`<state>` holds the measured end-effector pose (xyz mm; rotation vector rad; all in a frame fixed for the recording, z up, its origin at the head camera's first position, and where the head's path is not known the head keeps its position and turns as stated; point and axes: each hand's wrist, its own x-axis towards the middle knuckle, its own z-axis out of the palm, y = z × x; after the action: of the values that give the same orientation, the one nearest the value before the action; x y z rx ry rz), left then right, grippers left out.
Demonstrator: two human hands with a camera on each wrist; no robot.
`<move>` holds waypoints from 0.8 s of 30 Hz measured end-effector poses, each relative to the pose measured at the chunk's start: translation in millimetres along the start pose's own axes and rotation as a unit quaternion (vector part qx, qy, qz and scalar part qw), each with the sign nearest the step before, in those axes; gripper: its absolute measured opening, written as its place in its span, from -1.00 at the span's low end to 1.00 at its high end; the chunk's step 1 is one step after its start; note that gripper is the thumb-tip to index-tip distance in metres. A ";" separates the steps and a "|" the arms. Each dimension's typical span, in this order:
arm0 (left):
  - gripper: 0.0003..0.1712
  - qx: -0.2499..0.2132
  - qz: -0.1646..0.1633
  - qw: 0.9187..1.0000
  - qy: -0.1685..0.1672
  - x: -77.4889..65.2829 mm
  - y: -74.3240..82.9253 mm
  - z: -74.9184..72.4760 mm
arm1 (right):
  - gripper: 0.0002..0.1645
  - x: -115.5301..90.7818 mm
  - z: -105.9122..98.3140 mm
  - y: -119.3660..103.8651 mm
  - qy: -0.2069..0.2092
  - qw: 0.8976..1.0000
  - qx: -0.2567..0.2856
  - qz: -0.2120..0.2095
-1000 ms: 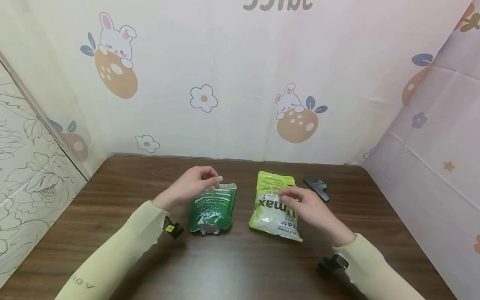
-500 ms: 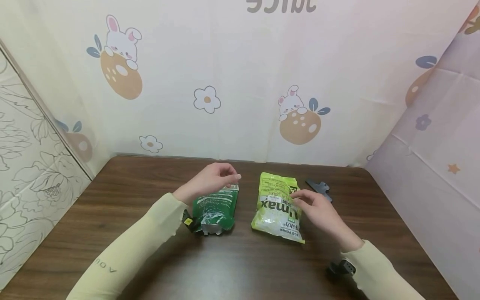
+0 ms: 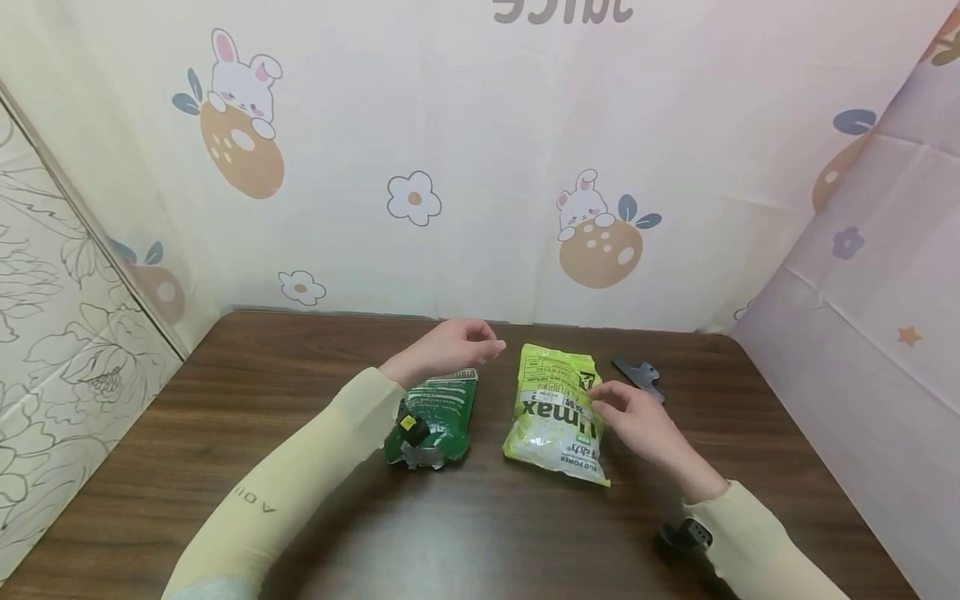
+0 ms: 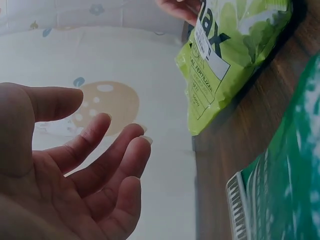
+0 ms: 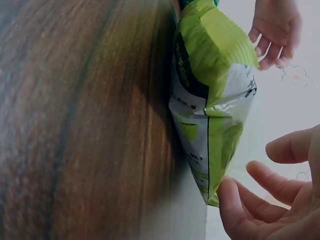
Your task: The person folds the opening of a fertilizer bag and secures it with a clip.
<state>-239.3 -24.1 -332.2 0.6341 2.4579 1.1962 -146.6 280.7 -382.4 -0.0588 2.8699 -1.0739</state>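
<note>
A bright yellow-green and white fertilizer bag (image 3: pixel 551 417) lies on the table in front of me. My right hand (image 3: pixel 641 425) hovers by its right side, fingers loosely bent. In the right wrist view a fingertip appears against the bag's corner; whether it touches, I cannot tell. Left of that bag lies a dark green pouch (image 3: pixel 450 408) with a silver end, partly covered by my left wrist. My left hand (image 3: pixel 450 346) is over the pouch's far end, fingers relaxed and apart from the thumb. The left wrist view (image 4: pixel 95 175) shows nothing held in that left hand.
A dark bulldog-style clip (image 3: pixel 640 377) lies on the wooden table (image 3: pixel 480 533), beyond my right hand. A printed curtain (image 3: pixel 480 250) with rabbits and flowers hangs along the table's back edge. Both wrists carry small black cameras.
My left hand has moved right and slightly away, across the green pouch. My right hand has shifted slightly right along the fertilizer bag. The head view has tilted a little.
</note>
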 end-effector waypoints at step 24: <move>-0.70 -0.057 -0.040 0.998 -0.007 39.7 3.3 29.3 | -0.61 -0.7 -1.4 17.0 -0.013 0.999 0.006 0.030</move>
<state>-258.2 17.7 -350.9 0.5054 2.3611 1.2842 -146.2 294.5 -392.5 0.0143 2.8230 -1.0711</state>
